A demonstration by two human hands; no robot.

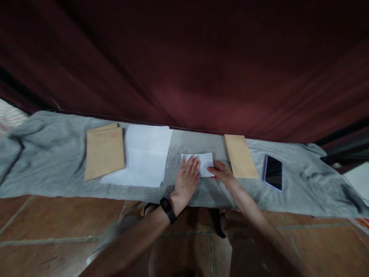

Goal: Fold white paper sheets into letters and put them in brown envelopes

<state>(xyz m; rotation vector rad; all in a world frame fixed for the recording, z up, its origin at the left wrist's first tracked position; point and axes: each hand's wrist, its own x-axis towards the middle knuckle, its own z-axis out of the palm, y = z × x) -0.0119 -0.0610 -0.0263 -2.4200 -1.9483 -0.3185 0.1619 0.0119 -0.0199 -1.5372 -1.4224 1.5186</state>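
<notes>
Your left hand lies flat, fingers spread, pinning the small folded white paper to the grey cloth, so it cannot slide. Your right hand pinches the paper's near right edge, steadying the fold. Right of that hand lie a brown envelope and a phone.

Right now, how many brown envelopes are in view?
2. One brown envelope lies at the left beside the white sheets; the other lies right of the folded paper, near the phone. More could lie stacked beneath.
</notes>
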